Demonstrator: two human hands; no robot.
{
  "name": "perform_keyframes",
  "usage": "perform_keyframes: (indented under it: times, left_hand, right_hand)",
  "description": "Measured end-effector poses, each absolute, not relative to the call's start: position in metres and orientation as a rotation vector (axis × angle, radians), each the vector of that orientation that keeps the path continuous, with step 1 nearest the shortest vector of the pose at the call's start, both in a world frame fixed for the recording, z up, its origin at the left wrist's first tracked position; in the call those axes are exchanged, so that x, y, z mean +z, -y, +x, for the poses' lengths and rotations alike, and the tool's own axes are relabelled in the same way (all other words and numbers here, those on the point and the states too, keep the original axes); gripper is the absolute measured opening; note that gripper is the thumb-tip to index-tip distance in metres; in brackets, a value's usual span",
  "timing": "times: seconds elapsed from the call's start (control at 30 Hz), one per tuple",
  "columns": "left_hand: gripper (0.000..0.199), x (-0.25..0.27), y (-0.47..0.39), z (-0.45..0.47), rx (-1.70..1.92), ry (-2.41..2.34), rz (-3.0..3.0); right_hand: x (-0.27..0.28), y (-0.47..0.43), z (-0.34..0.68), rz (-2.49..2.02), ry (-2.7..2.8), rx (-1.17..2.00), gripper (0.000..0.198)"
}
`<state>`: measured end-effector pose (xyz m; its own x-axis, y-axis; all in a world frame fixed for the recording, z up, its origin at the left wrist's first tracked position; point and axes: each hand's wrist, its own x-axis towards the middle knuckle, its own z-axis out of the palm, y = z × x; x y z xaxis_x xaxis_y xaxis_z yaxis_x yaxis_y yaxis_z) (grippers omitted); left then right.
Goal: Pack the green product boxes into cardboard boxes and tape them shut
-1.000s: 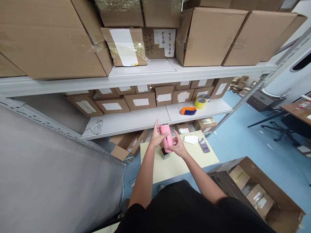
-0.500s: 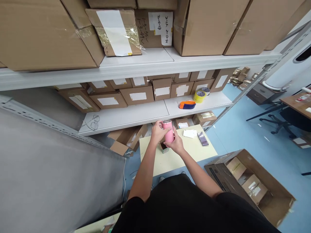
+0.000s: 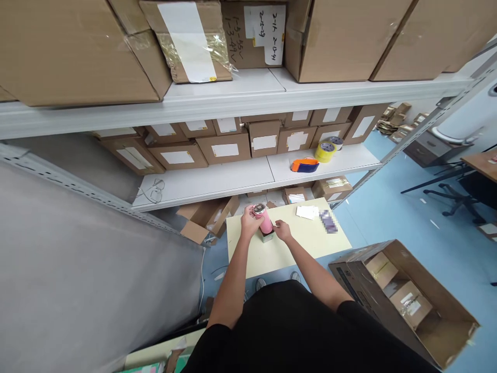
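The pink tumbler (image 3: 266, 225) is now sitting lower, at the small box's (image 3: 267, 238) mouth, nearer the tabletop's (image 3: 301, 241) left edge; my left grip (image 3: 250, 224) is wrapping its side, my right grip (image 3: 283, 231) half-curling just beside, its contact unclear.

My left hand (image 3: 250, 224) covers part of the pink tumbler (image 3: 266, 223), whose lower end is hidden at the small box (image 3: 267, 238); just right of the tumbler, my right hand (image 3: 282, 230) is too small to tell whether it touches the box; farther right, a purple item (image 3: 328, 221) is pixelated; up and left of the tumbler, a large carton (image 3: 73, 52) is cut off
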<state>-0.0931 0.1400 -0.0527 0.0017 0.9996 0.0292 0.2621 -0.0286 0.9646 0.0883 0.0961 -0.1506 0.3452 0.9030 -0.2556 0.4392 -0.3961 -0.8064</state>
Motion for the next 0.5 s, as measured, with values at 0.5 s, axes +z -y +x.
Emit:
perform_keyframes:
  times: [0.5]
  left_hand:
    - [0.045,-0.143,-0.095,-0.075,0.622,-1.683,1.894]
  right_hand:
    - [-0.195,-0.091,0.075,-2.072,0.985,0.850,0.022]
